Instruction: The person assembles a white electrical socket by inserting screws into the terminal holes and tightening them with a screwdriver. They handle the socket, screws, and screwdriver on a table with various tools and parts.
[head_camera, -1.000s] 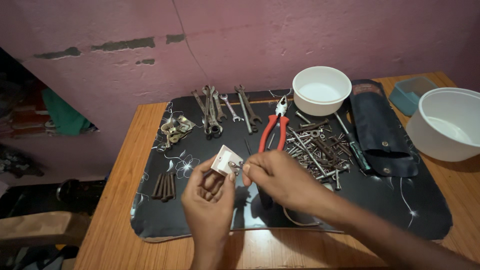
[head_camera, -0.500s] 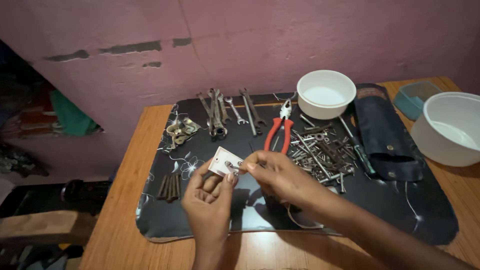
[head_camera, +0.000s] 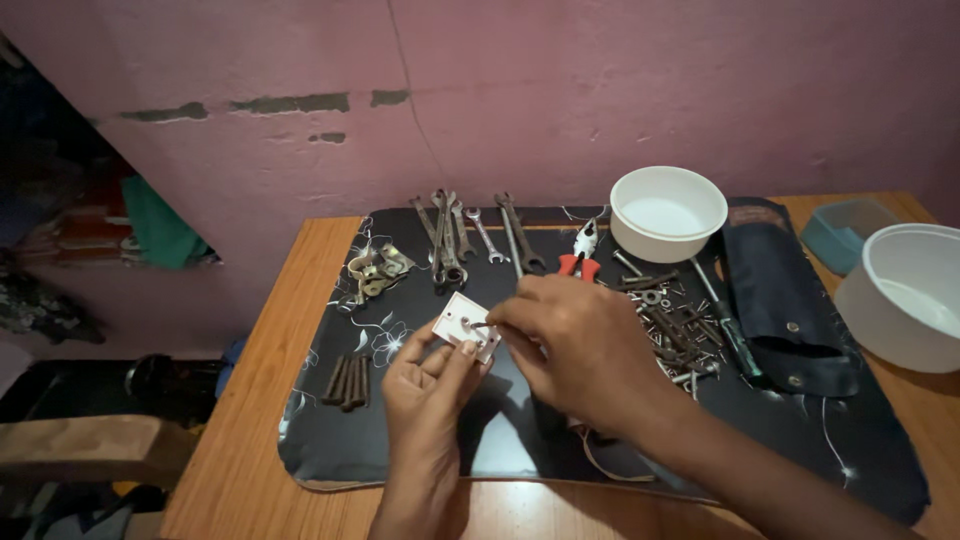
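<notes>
My left hand (head_camera: 432, 378) holds a small white rectangular plate (head_camera: 466, 326) up above the black floral mat (head_camera: 400, 440), my grip narrow on its lower edge, thumb and fingers pinching it so its face tilts toward me. My right hand (head_camera: 585, 350) comes in from the plate's right, fingertips closed on a small dark screw (head_camera: 481, 324) whose tip touches the plate's face (whether it sits in a hole I cannot tell).

Taking the plate as my marker: just beyond it, toward the pink wall, lies a row of wrenches (head_camera: 470, 235), well worn and laid side by side on the mat. To the plate's left and a little farther off is a cluster of brass-coloured fittings (head_camera: 374, 271). Below and left of the plate, near my left wrist, a bundle of rusty nails (head_camera: 347, 381) lies on the mat. Beyond my right hand, up and right of the plate, the red-handled pliers (head_camera: 579, 253) are partly hidden by my knuckles, and past them stands a white bowl (head_camera: 667, 212). Right of the plate, behind my right hand, a heap of loose screws and bolts (head_camera: 672, 322) spreads out, with a black rolled pouch (head_camera: 782, 297) farther right. A second white bowl (head_camera: 908, 292) and a grey-blue tub (head_camera: 843, 228) sit well apart on the wooden surface (head_camera: 248, 400).
</notes>
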